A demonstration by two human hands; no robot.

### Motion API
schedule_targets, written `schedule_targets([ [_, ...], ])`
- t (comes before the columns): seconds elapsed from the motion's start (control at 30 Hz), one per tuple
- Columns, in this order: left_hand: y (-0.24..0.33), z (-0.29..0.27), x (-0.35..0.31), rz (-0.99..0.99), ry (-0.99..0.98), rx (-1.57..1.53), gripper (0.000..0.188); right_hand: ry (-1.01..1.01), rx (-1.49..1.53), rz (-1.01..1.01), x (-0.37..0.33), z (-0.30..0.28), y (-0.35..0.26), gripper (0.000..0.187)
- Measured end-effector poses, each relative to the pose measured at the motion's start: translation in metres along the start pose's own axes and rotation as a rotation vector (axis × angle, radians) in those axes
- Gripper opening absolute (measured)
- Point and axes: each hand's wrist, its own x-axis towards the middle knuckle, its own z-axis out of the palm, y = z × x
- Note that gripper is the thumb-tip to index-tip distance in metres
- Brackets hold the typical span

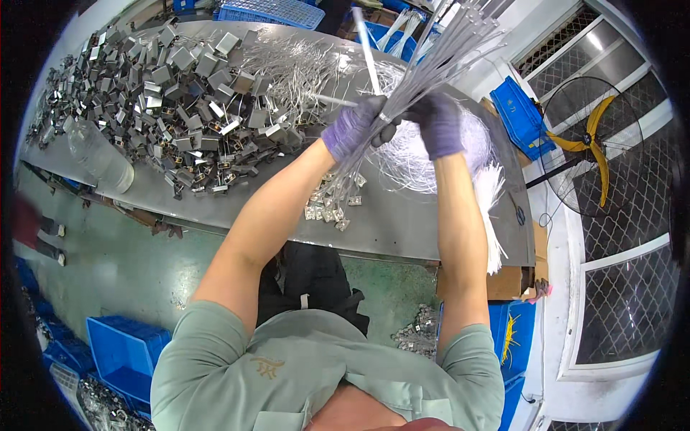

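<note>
In front of me, over the metal table, a thick bundle of thin grey wires (440, 68) slants up to the right, its lower ends fanning down below my hands. My left hand (359, 128), in a purple glove with dark fingers, is closed around the bundle near a pale band. My right hand (435, 123), gloved the same way, is against the bundle's right side; motion blurs it and its fingers are partly hidden. Behind the left hand a white strip (367, 54) stands up. Under the hands lie small metal pieces (329, 208) and a large coil of whitish wire (460, 144).
A heap of grey box-shaped parts (194, 93) covers the left of the table (388, 230), beside a clear plastic bottle (99, 154). Loose wires (295, 68) lie behind. A yellow-bladed fan (591, 140) and blue bin (519, 115) stand right. Blue crates (129, 352) sit lower left.
</note>
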Motion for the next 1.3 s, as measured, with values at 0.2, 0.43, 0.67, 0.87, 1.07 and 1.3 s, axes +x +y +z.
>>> schedule_targets([
  [0.2, 0.0, -0.012, 0.004, -0.139, -0.005, 0.042, 0.043, -0.354, -0.312, 0.166, 0.024, 0.03, 0.016, 0.029],
  [0.43, -0.017, -0.027, -0.026, 0.482, 0.481, 1.354, 0.039, -0.192, -0.258, 0.01, 0.031, -0.002, 0.077, 0.031],
  [0.67, 0.007, 0.008, -0.035, 0.241, 0.31, -0.144, 0.039, 0.082, -0.526, -0.303, 0.016, 0.005, 0.076, 0.02],
  [0.87, 0.008, 0.026, -0.031, 0.403, 0.342, 0.411, 0.027, 0.275, -0.607, -0.571, -0.064, 0.011, 0.001, 0.014],
  [1.07, -0.014, 0.002, -0.014, 0.55, 0.29, 0.801, 0.018, -0.393, -1.301, -1.017, -0.07, 0.038, -0.048, 0.036],
  [1.3, 0.015, 0.007, -0.033, 0.399, 0.275, 0.732, 0.028, -0.403, -1.618, -0.743, -0.047, 0.025, -0.056, 0.017],
])
